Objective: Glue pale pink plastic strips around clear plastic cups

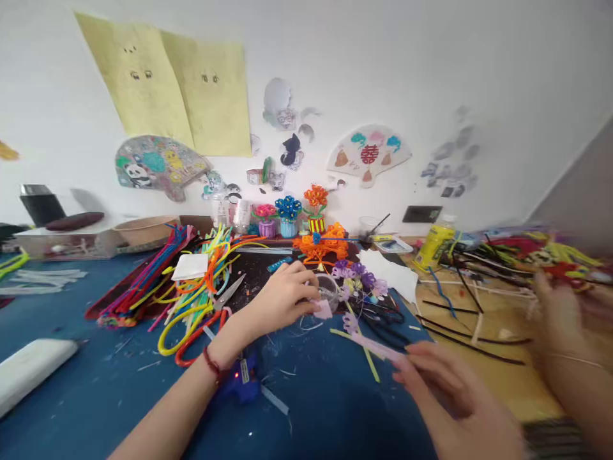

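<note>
My left hand (286, 295) reaches to the middle of the table, its fingers closed on a small pale pink piece (323, 309) beside a clear round container (328, 287). Between the thumb and fingers of my right hand (462, 399) is a pale lilac pipe cleaner (376, 348), with a looped lilac flower (351, 322) at its far end. Yellow-green pipe cleaners (370, 364) lie below it. Purple pipe-cleaner flowers (359, 278) rest behind, near black-handled scissors (383, 319). A blue glue gun (243, 380) with a red light lies partly under my left wrist.
Bundled coloured pipe cleaners (143, 275) and open scissors (230, 292) lie left. Potted pipe-cleaner flowers (288, 217) stand by the wall. A yellow bottle (435, 243) stands right. Another person's blurred hands (567, 326) work at the wooden table (507, 370). A white object (36, 370) lies front left.
</note>
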Demonstrator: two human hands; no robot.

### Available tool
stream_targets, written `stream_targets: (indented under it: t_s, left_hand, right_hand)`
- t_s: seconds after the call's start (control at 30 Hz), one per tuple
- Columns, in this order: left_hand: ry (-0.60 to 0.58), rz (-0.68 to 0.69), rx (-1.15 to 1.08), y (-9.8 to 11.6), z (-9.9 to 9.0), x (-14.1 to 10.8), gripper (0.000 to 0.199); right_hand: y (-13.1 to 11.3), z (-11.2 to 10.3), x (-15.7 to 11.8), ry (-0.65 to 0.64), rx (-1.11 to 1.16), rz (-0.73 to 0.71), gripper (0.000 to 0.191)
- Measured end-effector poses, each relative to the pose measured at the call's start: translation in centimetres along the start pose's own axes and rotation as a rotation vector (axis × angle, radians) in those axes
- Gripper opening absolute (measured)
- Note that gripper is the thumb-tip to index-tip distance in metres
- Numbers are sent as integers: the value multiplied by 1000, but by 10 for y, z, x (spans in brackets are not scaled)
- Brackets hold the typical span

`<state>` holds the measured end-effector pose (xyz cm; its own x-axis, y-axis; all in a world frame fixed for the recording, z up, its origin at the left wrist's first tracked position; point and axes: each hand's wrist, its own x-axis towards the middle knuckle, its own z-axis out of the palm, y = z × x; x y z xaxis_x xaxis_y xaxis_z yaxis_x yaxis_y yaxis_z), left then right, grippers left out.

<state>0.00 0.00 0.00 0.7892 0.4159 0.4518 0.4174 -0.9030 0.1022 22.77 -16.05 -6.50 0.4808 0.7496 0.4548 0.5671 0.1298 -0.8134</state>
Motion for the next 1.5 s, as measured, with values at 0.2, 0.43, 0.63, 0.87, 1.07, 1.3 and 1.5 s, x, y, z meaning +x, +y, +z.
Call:
stream_targets:
  t_s: [0.2, 0.43, 0.63, 0.87, 1.07, 1.3, 1.5]
  left_hand:
    - [118, -32, 39, 1, -3, -8, 20]
    - [155, 10, 164, 14, -30, -5, 16]
    - [191, 52, 207, 21, -42, -7, 15]
    - [205, 51, 280, 27, -45, -13, 17]
    - [220, 47, 335, 34, -48, -15, 20]
    - [203, 63, 380, 40, -48, -16, 21]
    - [220, 115, 490, 45, -42, -16, 15]
  right_hand:
    - [-46, 39, 0, 221, -239, 15, 26]
    - [-69, 54, 5, 282, -293, -32, 19]
    - [-80, 58, 5, 253, -251, -74, 14]
    - [-90, 58, 1, 273, -232, -90, 15]
    - [-92, 59, -2, 281, -224, -73, 16]
    - [-96, 60, -2, 287, -229, -93, 18]
    - [-96, 65, -1, 254, -147, -79, 14]
